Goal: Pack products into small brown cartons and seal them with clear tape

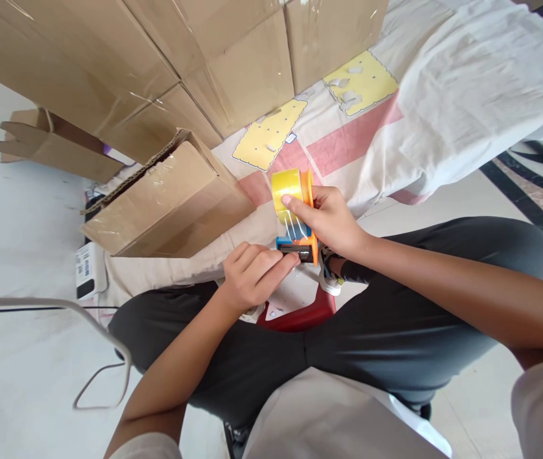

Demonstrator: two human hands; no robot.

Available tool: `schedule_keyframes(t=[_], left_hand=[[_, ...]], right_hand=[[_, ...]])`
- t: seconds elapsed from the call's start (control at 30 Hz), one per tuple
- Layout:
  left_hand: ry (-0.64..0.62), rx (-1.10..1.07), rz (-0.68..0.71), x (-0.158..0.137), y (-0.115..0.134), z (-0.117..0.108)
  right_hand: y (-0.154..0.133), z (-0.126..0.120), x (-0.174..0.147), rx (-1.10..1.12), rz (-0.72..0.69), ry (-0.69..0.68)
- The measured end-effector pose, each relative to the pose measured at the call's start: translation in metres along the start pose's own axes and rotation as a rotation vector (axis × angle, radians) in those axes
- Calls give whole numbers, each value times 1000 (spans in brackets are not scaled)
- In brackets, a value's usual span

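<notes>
My right hand (335,220) is wrapped around a hand-held tape dispenser (310,191) with an orange side and blue parts, its thumb pressing on the yellow-looking roll of tape (284,185). A clear strip runs from the roll down to the dispenser's dark lower end. At that end, the fingers of my left hand (254,274) are closed and touch the dispenser. Whether they also pinch the tape's loose end, I cannot tell. The dispenser is held above the gap between my knees, near the edge of the cloth-covered surface.
Large taped cardboard boxes (233,64) stand along the back, with a smaller box (175,197) in front on the left. Scraps lie on the patterned cloth (348,143). A red stool (300,317) is below my hands. At the left, a pale cable (94,325) hangs in a loop.
</notes>
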State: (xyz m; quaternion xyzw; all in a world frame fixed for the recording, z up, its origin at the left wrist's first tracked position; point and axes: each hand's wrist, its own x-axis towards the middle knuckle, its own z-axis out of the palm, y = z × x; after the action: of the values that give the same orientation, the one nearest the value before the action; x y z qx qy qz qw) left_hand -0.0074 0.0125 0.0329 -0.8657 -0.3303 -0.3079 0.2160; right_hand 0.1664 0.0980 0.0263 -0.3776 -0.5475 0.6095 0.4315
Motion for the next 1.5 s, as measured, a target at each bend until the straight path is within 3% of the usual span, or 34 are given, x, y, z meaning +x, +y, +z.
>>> schedule_keyframes(t=[0.47, 0.77, 1.1, 1.27, 1.37, 1.5], left_hand=[[-8, 25, 23, 5, 4, -8], [-121, -50, -220, 13, 6, -10], [-169, -23, -202, 4, -9, -20], [-237, -108, -178, 2, -10, -18], [-190, -181, -235, -2, -8, -11], [-132, -202, -208, -5, -9, -9]], right_hand=[[9, 1, -3, -98, -59, 29], [7, 2, -4, -110, -50, 6], [13, 2, -6, -47, -19, -3], [17, 3, -8, -77, -40, 2], [21, 2, -6, -108, -40, 3], [19, 2, -3, -149, -31, -6]])
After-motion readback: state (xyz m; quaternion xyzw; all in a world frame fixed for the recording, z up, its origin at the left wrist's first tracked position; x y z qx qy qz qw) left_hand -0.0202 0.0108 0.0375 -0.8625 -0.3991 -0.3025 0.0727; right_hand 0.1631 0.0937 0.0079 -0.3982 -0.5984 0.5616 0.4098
